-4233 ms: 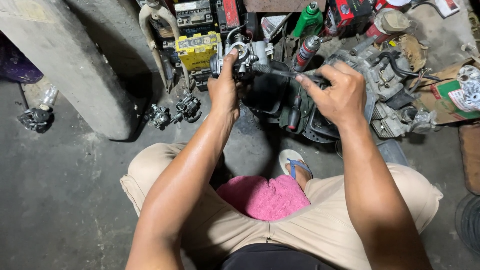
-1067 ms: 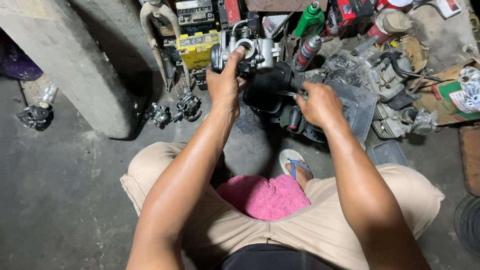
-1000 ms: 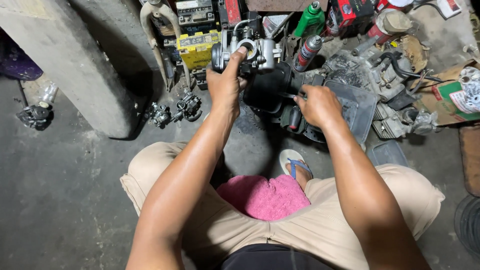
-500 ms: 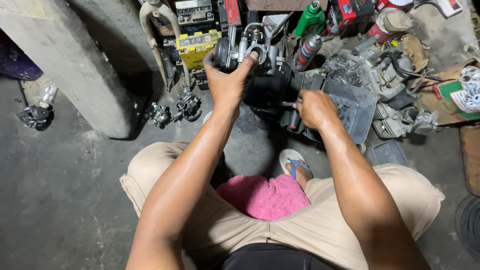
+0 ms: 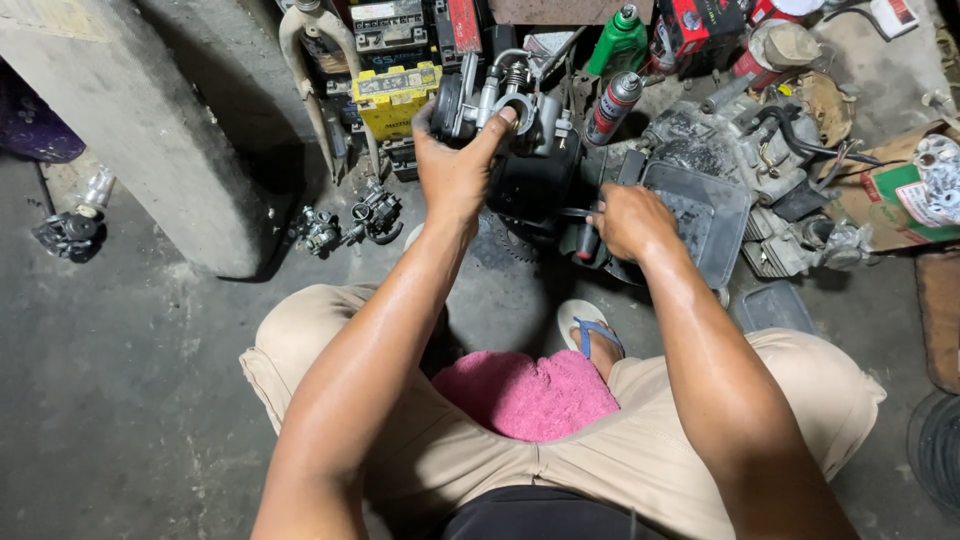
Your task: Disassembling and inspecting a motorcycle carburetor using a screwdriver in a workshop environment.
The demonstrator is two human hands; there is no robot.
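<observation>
My left hand (image 5: 455, 165) grips a grey metal carburettor (image 5: 505, 105) and holds it up in front of me, thumb over its round opening. My right hand (image 5: 630, 220) is lower and to the right, closed around a tool with a dark and red handle (image 5: 583, 240), beside a black plastic tray (image 5: 705, 215). I sit on the concrete floor with a pink cloth (image 5: 525, 395) in my lap.
A concrete pillar (image 5: 150, 130) stands at left. Two small carburettor parts (image 5: 345, 222) lie at its foot. A yellow battery (image 5: 395, 95), a green bottle (image 5: 617, 40), a spray can (image 5: 612, 105) and greasy engine parts (image 5: 790, 190) crowd the back. A blue sandal (image 5: 592, 330) shows below.
My left hand has lifted and turned the carburettor slightly upward. My right hand came down from the engine parts to the tray's edge and now holds the tool there.
</observation>
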